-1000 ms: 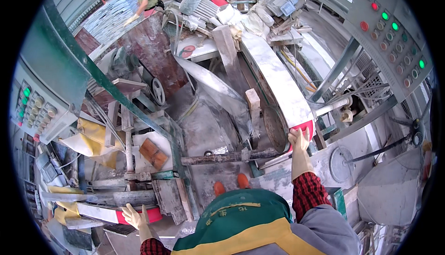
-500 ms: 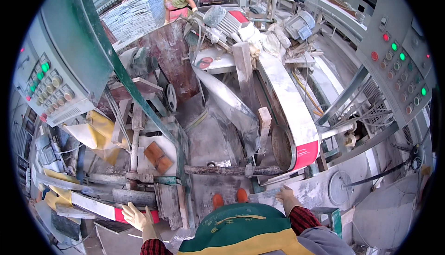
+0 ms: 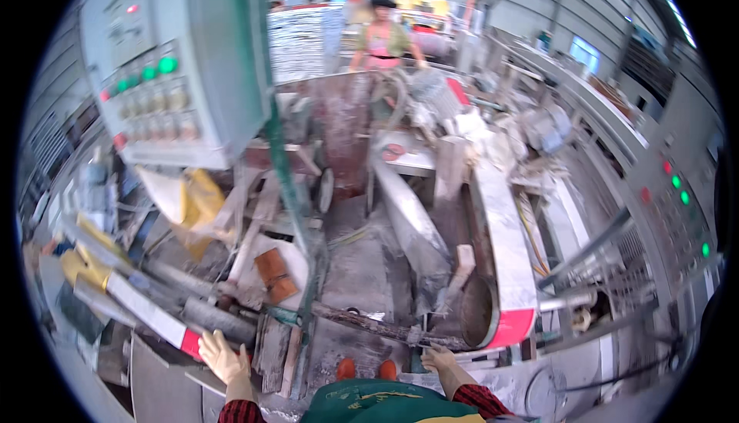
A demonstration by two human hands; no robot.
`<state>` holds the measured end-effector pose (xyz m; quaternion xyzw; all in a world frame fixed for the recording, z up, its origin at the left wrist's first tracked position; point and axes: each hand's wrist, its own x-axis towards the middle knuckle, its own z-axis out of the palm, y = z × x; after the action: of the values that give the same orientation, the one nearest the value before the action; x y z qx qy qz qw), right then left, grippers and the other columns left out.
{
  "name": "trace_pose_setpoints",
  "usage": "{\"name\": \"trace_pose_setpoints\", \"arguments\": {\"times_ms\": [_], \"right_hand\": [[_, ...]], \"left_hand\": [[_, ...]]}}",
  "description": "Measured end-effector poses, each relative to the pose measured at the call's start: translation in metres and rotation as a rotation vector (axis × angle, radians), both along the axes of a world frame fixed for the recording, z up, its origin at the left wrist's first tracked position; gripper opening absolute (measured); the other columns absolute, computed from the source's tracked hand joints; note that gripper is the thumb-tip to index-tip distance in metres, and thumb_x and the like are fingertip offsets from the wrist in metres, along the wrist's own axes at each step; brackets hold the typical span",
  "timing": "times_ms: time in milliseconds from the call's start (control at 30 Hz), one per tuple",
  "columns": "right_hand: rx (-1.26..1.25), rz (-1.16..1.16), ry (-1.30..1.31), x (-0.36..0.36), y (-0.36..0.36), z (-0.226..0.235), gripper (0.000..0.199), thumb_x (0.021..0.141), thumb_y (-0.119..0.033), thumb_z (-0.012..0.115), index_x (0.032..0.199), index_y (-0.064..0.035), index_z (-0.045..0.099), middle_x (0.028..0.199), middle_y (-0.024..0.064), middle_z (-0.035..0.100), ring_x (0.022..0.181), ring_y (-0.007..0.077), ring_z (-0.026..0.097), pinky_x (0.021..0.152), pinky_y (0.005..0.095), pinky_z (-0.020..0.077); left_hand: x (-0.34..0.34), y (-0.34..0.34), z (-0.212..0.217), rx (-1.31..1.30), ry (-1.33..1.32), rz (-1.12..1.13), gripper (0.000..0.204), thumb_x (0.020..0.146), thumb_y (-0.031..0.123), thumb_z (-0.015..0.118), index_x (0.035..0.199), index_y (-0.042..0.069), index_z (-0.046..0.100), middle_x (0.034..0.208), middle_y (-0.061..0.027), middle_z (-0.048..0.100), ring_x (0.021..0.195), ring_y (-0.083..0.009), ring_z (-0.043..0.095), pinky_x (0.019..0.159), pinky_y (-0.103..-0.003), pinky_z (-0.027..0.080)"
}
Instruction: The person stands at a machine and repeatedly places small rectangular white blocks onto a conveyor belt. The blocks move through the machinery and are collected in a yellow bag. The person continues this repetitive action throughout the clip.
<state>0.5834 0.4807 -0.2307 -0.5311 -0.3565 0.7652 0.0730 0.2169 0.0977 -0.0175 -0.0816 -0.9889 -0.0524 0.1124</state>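
Note:
My left hand [image 3: 223, 357], in a pale glove, is at the lower left with its fingers spread. It overlaps the red end [image 3: 191, 342] of a long white machine guard [image 3: 145, 306]; whether it touches I cannot tell. Near the lower middle is my right hand [image 3: 440, 361], its fingers apart and slightly bent, with nothing seen in them. It is just below a dirty horizontal bar [image 3: 362, 321] and left of the larger white belt guard [image 3: 504, 246] with its red end [image 3: 511, 328]. Motion blurs the picture.
Control boxes with lit green buttons stand left [image 3: 192, 61] and right [image 3: 677, 207]. A green post [image 3: 286, 169] rises left of centre. An orange-brown block [image 3: 275, 275] lies on a pale board. Beyond a brown panel [image 3: 346, 130], a person [image 3: 381, 38] stands facing this way.
My view has tilted up and turned left. My right hand has come inward toward the middle. My left hand stays by the red guard end. The far person, leaning before, now stands upright.

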Motion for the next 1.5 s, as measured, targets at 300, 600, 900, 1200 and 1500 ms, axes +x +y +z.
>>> {"name": "trace_pose_setpoints", "arguments": {"times_ms": [300,600,900,1200,1500], "right_hand": [[0.005,0.179,0.084,-0.073,-0.042,-0.035,0.038,0.093,-0.024,0.051,0.119,0.0033,0.049,0.074,0.0174,0.06,0.054,0.0225,0.055,0.047,0.0342,0.0442],[0.012,0.51,0.024,-0.149,-0.085,-0.009,0.038,0.092,-0.023,0.051,0.12,0.0033,0.048,0.075,0.0175,0.06,0.055,0.0228,0.056,0.048,0.0341,0.0448],[0.022,0.559,-0.014,-0.147,-0.089,-0.008,0.038,0.092,-0.022,0.051,0.12,0.0033,0.048,0.077,0.0176,0.06,0.057,0.0232,0.056,0.049,0.034,0.0454],[0.035,0.577,-0.04,-0.141,-0.087,-0.007,0.038,0.092,-0.021,0.051,0.121,0.0032,0.047,0.078,0.0178,0.06,0.058,0.0235,0.057,0.05,0.0339,0.0461],[0.05,0.563,-0.065,-0.13,-0.076,-0.006,0.038,0.092,-0.019,0.051,0.122,0.0032,0.047,0.079,0.0179,0.06,0.059,0.0239,0.057,0.051,0.0338,0.0467]], "left_hand": [[-0.002,0.004,0.03,0.022,0.104,-0.067,0.069,0.058,0.032,0.077,0.115,0.008,0.048,0.124,-0.0147,0.04,0.12,-0.0352,0.035,0.1,-0.046,0.028],[0.008,-0.005,0.015,0.039,0.069,-0.04,0.07,0.063,0.034,0.075,0.122,0.008,0.046,0.131,-0.0145,0.037,0.127,-0.0349,0.03,0.107,-0.046,0.022],[0.01,-0.007,0.006,0.039,0.042,-0.077,0.069,0.066,0.036,0.073,0.123,0.009,0.046,0.133,-0.0149,0.037,0.128,-0.0357,0.029,0.106,-0.048,0.022],[0.015,-0.008,-0.004,0.043,0.015,-0.074,0.07,0.066,0.036,0.073,0.125,0.01,0.045,0.136,-0.0142,0.035,0.129,-0.0352,0.027,0.108,-0.049,0.02],[0.018,-0.007,-0.006,0.013,-0.023,-0.087,0.069,0.068,0.035,0.071,0.127,0.01,0.043,0.137,-0.0143,0.033,0.13,-0.0359,0.027,0.108,-0.048,0.02]]}}
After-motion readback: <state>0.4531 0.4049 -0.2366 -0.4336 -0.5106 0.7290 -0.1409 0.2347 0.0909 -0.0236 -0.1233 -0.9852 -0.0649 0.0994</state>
